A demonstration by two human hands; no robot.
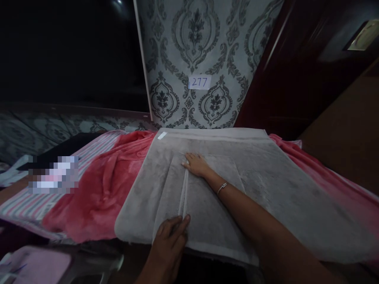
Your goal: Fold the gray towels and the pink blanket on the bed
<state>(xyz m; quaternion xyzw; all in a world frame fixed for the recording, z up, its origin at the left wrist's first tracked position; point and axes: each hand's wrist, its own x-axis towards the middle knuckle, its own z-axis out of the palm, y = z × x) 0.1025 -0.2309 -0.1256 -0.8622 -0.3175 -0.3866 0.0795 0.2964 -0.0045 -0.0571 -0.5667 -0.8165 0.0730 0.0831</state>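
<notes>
Two hands are on one folded cloth [211, 205], which lies on one larger grey cloth [284, 189]; the right hand [196, 164], fingers spread flat, rests on the folded cloth's far part, one bracelet [222, 187] at its wrist; the left hand [171, 238] touches its near part, pinching or not I cannot tell; two red patches [100, 189] flank it; one card [199, 82] hangs beyond it

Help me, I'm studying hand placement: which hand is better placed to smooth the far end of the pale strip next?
Probably the right hand: it rests spread on the grey cloth at the far end of the pale strip, while the left hand is at the near end.
</notes>
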